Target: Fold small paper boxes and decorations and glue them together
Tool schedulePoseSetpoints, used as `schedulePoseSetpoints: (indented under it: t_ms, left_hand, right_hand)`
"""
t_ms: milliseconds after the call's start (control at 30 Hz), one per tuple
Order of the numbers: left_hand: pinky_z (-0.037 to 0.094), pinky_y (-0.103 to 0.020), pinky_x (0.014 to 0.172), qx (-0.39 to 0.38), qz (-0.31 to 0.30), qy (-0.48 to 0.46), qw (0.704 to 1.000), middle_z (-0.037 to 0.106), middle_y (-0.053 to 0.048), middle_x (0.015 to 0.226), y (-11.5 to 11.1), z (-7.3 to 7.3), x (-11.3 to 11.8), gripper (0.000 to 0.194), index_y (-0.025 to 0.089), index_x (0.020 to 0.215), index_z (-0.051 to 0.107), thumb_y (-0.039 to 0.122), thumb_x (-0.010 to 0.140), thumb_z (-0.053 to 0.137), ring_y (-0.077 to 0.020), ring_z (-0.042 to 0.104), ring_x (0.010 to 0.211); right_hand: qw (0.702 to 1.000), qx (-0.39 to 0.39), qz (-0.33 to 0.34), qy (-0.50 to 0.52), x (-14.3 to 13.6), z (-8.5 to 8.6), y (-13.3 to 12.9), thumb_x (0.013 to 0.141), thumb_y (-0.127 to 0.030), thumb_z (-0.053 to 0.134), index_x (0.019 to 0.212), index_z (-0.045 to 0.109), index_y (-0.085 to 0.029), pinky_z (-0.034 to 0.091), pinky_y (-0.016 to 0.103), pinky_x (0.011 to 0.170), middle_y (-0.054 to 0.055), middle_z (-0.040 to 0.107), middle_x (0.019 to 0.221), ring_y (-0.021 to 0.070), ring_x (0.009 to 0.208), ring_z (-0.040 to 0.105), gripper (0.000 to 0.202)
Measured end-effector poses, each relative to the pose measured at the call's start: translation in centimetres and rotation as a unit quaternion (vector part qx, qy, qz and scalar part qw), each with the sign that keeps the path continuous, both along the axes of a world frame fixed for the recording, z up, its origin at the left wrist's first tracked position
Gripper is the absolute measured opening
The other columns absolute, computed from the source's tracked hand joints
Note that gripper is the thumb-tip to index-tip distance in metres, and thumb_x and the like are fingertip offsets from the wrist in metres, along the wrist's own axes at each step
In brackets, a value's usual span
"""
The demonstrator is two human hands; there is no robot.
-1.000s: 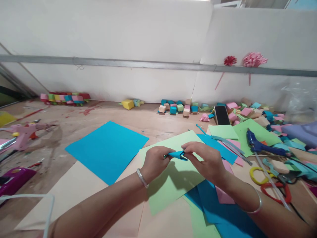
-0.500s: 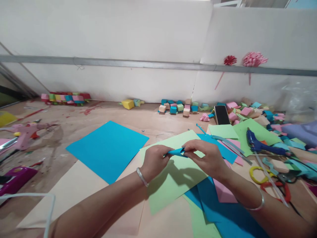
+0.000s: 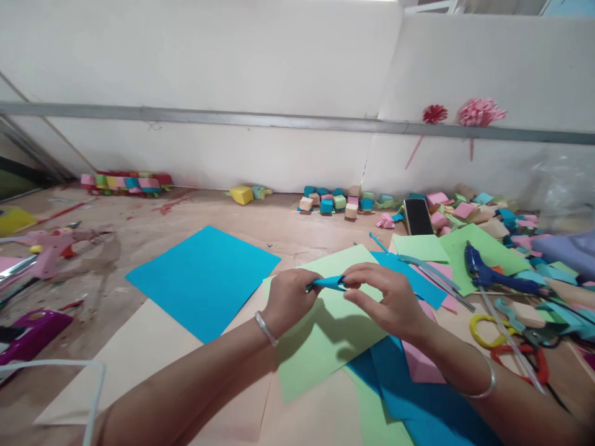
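Observation:
A small rolled or folded blue paper piece (image 3: 329,283) is held in the air over a light green sheet (image 3: 325,347). My left hand (image 3: 292,300) is closed on its left end. At its right end is my right hand (image 3: 388,297), the index finger touching the tip and the thumb a little apart from it. To the left lies a flat blue square sheet (image 3: 204,282), partly over a peach sheet (image 3: 130,359). More blue sheets (image 3: 418,396) and a pink piece (image 3: 423,356) lie beneath my right forearm.
Folded paper cubes (image 3: 326,206) line the wall. A phone (image 3: 418,217), a blue glue gun (image 3: 497,275), scissors (image 3: 486,330) and paper scraps are on the right. On the left are a pink glue gun (image 3: 49,251) and a purple tool (image 3: 35,334).
My right thumb has moved down and away from the blue piece, so the fingers are wider apart. My left hand keeps its hold.

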State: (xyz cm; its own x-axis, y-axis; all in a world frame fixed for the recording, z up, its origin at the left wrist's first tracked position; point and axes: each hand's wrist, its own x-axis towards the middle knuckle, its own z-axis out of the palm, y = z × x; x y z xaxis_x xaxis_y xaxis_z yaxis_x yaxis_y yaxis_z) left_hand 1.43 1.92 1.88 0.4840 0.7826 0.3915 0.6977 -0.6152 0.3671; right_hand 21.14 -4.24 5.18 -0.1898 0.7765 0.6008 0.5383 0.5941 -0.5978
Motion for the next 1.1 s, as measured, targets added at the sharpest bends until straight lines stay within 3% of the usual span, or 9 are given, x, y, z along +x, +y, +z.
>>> schedulePoseSetpoints:
  t_ms: [100,233,767,1100]
  left_hand:
    - [0.034,-0.023,0.053,-0.072,-0.014,-0.027,0.997,0.071,0.0,0.067,-0.1,0.2,0.2,0.011,0.02,0.071,0.072,0.021,0.079,0.065,-0.0134,0.059,0.06]
    - [0.034,-0.022,0.053,-0.096,-0.038,-0.044,0.994,0.069,0.001,0.065,-0.5,0.1,0.5,0.01,0.021,0.069,0.072,0.02,0.078,0.067,-0.0117,0.057,0.058]
    - [0.031,-0.021,0.05,-0.116,-0.078,-0.056,0.989,0.067,0.003,0.06,-0.9,0.2,0.6,0.012,0.021,0.067,0.072,0.02,0.078,0.067,-0.0099,0.054,0.055]
    - [0.034,-0.02,0.052,-0.139,-0.098,-0.109,0.979,0.065,0.004,0.059,-0.8,0.1,0.6,0.01,0.02,0.067,0.072,0.014,0.074,0.072,-0.0093,0.054,0.054]
  right_hand:
    - [0.998,0.057,-0.008,-0.03,0.1,-0.2,0.2,0.083,-0.022,0.065,0.098,0.066,-0.021,0.055,0.03,0.072,0.007,0.07,0.093,0.0185,0.084,0.065,0.015]
    - [0.995,0.088,-0.027,-0.038,0.1,-0.4,0.2,0.089,-0.015,0.054,0.092,0.066,-0.023,0.055,0.03,0.073,0.005,0.071,0.086,0.0177,0.083,0.067,0.014]
    - [0.996,0.086,-0.034,-0.018,-0.7,0.0,-0.5,0.084,-0.01,0.052,0.094,0.063,-0.024,0.054,0.03,0.07,0.003,0.07,0.083,0.017,0.079,0.066,0.02]
    - [0.996,0.056,-0.063,-0.003,-0.7,0.0,-1.2,0.083,-0.013,0.061,0.091,0.06,-0.025,0.052,0.022,0.063,-0.001,0.068,0.08,0.0124,0.068,0.064,0.014]
